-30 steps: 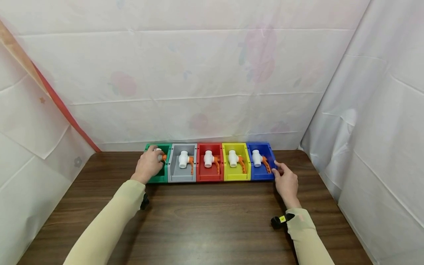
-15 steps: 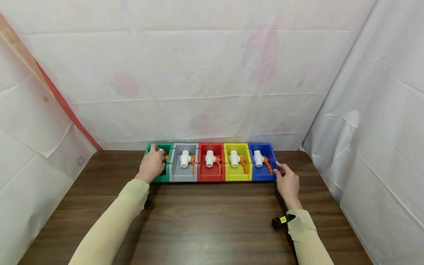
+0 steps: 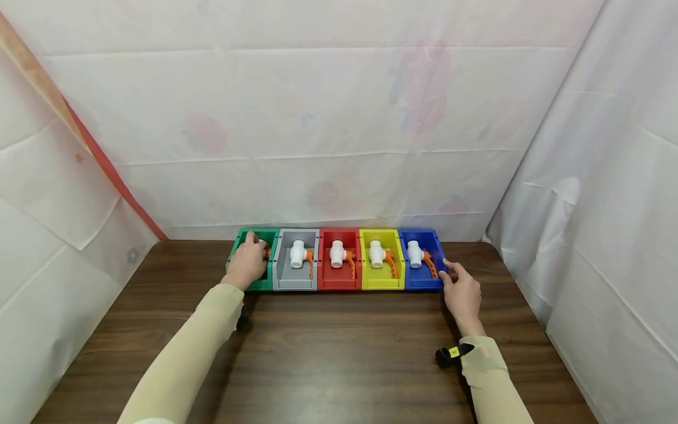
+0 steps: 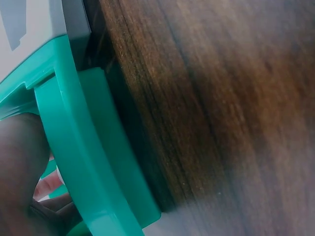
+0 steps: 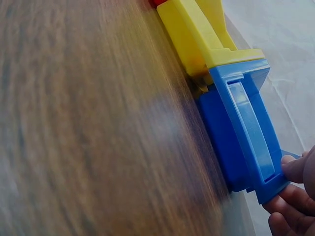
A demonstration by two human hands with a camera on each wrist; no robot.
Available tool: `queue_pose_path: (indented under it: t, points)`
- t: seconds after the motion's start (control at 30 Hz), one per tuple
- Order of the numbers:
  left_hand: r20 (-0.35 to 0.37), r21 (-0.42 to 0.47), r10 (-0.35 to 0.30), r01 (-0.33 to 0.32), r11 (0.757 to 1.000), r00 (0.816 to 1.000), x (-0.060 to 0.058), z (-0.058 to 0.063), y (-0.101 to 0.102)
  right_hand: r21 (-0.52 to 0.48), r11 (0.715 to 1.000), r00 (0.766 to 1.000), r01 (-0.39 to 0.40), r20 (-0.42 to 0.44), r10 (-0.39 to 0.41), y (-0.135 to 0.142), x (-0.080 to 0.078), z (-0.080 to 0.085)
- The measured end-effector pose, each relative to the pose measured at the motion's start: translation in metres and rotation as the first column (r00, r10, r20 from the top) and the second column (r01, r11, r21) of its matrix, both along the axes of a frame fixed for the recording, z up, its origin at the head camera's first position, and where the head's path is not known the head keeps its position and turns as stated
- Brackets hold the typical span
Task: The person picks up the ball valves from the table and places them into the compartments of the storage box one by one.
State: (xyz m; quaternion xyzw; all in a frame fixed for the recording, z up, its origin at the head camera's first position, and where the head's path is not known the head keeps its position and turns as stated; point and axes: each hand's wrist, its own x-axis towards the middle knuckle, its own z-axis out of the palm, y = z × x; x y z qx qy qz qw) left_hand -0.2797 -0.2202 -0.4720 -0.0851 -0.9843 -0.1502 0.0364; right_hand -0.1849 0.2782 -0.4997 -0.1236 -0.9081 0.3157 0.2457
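Five-coloured joined bins stand in a row; in the head view my left hand [image 3: 248, 263] reaches into the green bin [image 3: 267, 282] at the left end. Its fingers hold a white ball valve [image 3: 262, 242], mostly covered, with a bit of orange handle showing. The left wrist view shows the fingers [image 4: 47, 186] curled behind the bin's front wall. At the right end, my right hand [image 3: 464, 296] pinches the outer side wall of the blue bin [image 5: 263, 189] between thumb and fingers. Inside that bin lies a white ball valve [image 3: 415, 254] with an orange handle.
Between them are a grey bin [image 3: 295, 284], a red bin [image 3: 339, 284] and a yellow bin [image 3: 382, 284], each with one similar valve. The row sits at the back of the wooden table [image 3: 339, 347], close to the white curtain [image 3: 318, 118].
My left hand and forearm have shifted slightly right, covering more of the valve in the green bin. The right hand keeps its grip on the blue bin. The head view has drifted a little.
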Motion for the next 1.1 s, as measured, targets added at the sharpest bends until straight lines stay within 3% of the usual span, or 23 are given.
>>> queue_pose_path:
  t: [0.47,0.8,1.1]
  points:
    - [0.004,0.006,0.019,-0.019,1.000,1.000,-0.001,-0.006,-0.004,-0.008,1.000,1.000,-0.004,0.008,0.004,-0.004,-0.001,-0.002]
    - [-0.014,0.027,0.044,-0.044,0.999,0.999,0.010,0.003,0.000,0.041,0.999,1.000,0.010,0.008,-0.010,-0.004,0.001,0.004]
    - [-0.165,0.083,0.015,-0.001,0.997,0.986,0.029,0.020,0.004,0.060,0.998,1.000,0.024,-0.008,-0.023,-0.002,0.005,0.011]
